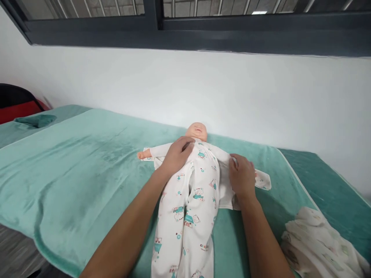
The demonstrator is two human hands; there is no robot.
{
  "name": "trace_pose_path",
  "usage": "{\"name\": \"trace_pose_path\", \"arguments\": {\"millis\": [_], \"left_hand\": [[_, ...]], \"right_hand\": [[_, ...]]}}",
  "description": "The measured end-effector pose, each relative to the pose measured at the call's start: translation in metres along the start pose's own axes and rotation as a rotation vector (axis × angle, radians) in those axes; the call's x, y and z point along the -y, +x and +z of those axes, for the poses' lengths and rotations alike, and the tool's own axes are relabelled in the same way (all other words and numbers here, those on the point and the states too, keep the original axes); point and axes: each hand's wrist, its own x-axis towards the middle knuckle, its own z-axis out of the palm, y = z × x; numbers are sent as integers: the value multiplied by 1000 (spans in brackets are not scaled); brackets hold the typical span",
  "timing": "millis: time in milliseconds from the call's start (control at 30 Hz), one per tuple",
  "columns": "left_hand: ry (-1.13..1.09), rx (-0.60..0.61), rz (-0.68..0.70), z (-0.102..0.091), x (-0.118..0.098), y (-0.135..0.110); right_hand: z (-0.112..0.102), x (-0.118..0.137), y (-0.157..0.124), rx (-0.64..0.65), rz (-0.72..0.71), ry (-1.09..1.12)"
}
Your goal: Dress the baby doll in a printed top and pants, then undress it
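Note:
A baby doll (pixel 197 131) lies on its back, arms stretched out sideways. White printed baby clothes (pixel 199 193) cover its body, with two long legs running toward me. Plain white sleeves (pixel 220 153) are on its arms, and a printed cuff (pixel 262 180) shows at the right. My left hand (pixel 178 154) rests at the doll's chest, fingers curled on the upper edge of the printed cloth. On the right-hand sleeve lies my right hand (pixel 242 175), its fingers bent around the fabric over the doll's arm. The doll's small hand (pixel 144 154) pokes out at the left.
A green plush blanket (pixel 87 173) spreads under the doll. Crumpled printed cloth (pixel 321 247) lies at the lower right. A red and black item (pixel 19 104) is at the far left. Behind stand a white wall (pixel 130 85) and a dark window frame (pixel 188 36).

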Motion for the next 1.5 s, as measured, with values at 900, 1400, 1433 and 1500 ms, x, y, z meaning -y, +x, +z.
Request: {"name": "trace_pose_path", "arguments": {"millis": [900,1400,1433,1500], "left_hand": [[266,-223,439,14,16,-20],[-235,185,-179,-41,60,-99],[-260,228,-186,-43,59,-102],[-267,262,-177,-45,55,-108]], "right_hand": [[0,56,-11,252,-153,665],[-39,25,-52,702,80,596],[-41,27,-57,706,80,575],[-43,32,-68,658,90,510]]}}
